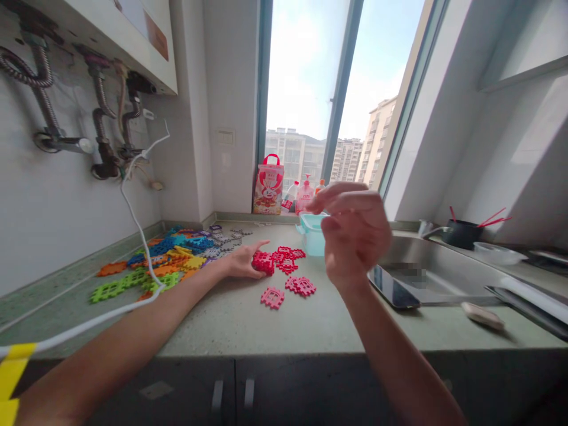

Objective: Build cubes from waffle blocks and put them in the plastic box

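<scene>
My left hand [243,260] rests on the counter and grips a small red block built from interlocking tiles [263,262]. Loose red and pink tiles [289,259] lie just right of it, with two more pink tiles [272,297] nearer the front edge. My right hand [352,234] is raised above the counter with the fingers loosely curled; nothing shows in it. Behind that hand stands a pale blue tub [312,233].
A heap of orange, green, blue, yellow and grey tiles [166,260] covers the counter's left. A white cable [133,225] hangs across it. A phone [393,287] lies by the steel sink [439,275]. A red bag [268,189] and bottles stand at the window.
</scene>
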A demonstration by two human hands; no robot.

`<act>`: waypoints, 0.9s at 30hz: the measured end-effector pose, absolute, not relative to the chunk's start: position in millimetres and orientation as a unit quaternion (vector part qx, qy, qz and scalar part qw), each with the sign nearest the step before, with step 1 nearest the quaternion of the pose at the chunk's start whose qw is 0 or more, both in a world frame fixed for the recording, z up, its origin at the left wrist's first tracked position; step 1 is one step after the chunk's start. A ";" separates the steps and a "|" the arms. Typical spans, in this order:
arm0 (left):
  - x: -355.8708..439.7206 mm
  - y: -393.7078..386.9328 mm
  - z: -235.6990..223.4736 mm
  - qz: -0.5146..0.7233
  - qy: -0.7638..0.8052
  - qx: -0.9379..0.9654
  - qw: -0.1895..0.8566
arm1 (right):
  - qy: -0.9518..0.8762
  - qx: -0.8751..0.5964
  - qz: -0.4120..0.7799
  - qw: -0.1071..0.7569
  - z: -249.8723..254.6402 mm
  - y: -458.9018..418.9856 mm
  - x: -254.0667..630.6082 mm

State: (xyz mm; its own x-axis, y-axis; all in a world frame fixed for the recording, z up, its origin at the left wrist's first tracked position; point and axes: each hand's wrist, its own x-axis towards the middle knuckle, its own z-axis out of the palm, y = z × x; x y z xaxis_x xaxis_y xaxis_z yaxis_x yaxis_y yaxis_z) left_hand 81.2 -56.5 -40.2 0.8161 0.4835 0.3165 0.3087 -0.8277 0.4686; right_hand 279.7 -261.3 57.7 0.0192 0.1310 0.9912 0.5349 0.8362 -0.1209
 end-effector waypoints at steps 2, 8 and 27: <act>81.0 -58.9 -37.8 0.199 0.217 0.935 0.196 | -0.692 -0.283 -0.151 0.647 44.0 -209.1 299.6; 82.3 -55.4 -37.7 0.190 0.196 0.939 0.207 | -0.784 -0.549 -0.024 0.288 -27.9 -125.8 356.3; 80.2 -55.5 -37.6 0.188 0.208 0.942 0.183 | -0.648 -0.346 -0.123 0.667 5.2 -330.7 271.1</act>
State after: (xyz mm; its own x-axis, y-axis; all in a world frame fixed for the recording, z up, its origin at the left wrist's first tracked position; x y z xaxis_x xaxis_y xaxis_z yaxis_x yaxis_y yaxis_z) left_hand 80.2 -55.5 -37.6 0.8426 0.4613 0.2777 0.3237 -0.8461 0.4235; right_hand 271.1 -330.7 5.2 0.1304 0.2847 0.9497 0.6131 0.7296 -0.3029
